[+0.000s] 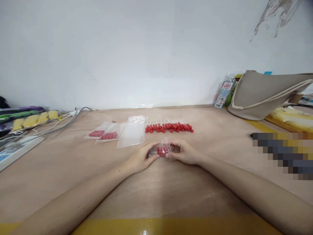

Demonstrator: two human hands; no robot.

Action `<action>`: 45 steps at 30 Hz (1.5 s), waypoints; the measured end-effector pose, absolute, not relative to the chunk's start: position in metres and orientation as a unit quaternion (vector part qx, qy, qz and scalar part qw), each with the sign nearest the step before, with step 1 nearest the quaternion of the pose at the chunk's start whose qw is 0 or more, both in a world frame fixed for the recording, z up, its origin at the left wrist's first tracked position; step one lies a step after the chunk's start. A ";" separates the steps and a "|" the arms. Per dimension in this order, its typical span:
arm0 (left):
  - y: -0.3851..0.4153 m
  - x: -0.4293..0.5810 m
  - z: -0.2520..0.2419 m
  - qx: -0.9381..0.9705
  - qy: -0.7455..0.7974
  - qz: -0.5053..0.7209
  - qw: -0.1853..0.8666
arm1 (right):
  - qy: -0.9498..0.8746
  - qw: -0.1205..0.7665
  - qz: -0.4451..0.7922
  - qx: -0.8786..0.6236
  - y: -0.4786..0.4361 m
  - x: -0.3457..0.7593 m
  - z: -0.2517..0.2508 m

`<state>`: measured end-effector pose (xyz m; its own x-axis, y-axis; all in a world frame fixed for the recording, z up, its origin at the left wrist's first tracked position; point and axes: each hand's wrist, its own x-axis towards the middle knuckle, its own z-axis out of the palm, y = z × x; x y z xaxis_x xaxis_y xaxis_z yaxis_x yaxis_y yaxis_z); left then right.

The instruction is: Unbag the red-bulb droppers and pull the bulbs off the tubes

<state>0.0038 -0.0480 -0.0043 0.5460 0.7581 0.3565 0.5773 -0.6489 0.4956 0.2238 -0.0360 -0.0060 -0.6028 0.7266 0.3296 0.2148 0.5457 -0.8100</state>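
Both my hands rest on the wooden table (pixel 156 189) and hold one small clear plastic bag (pixel 163 149) with red-tipped sticks inside. My left hand (pixel 141 159) pinches the bag's left end. My right hand (pixel 184 152) grips its right end with curled fingers. Just behind the bag lies a row of several loose red-tipped white sticks (pixel 169 126). To the left lie empty clear bags (pixel 132 132) and two filled bags (pixel 104 133) of red-tipped sticks.
A beige tote bag (pixel 264 94) lies at the back right next to a small bottle (pixel 224 91) and yellow packets (pixel 290 119). At the left are grey cables (pixel 61 125), a white power strip (pixel 17 148) and yellow items (pixel 34 119). A white wall stands behind.
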 end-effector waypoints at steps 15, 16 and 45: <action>-0.049 0.005 -0.001 0.866 0.377 0.260 0.200 | -0.803 0.351 0.342 -0.339 -0.031 0.226 -0.008; -0.049 0.005 -0.001 0.867 0.374 0.259 0.200 | -0.805 0.340 0.348 -0.340 -0.030 0.228 -0.007; -0.048 0.004 -0.001 0.875 0.376 0.252 0.169 | -0.556 0.650 0.280 -0.435 0.038 0.282 0.045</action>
<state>0.0037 -0.0478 -0.0008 0.5893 0.7442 0.3144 0.5739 -0.6595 0.4855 0.2822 0.0378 0.0450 0.2249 0.8485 0.4791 0.1194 0.4640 -0.8778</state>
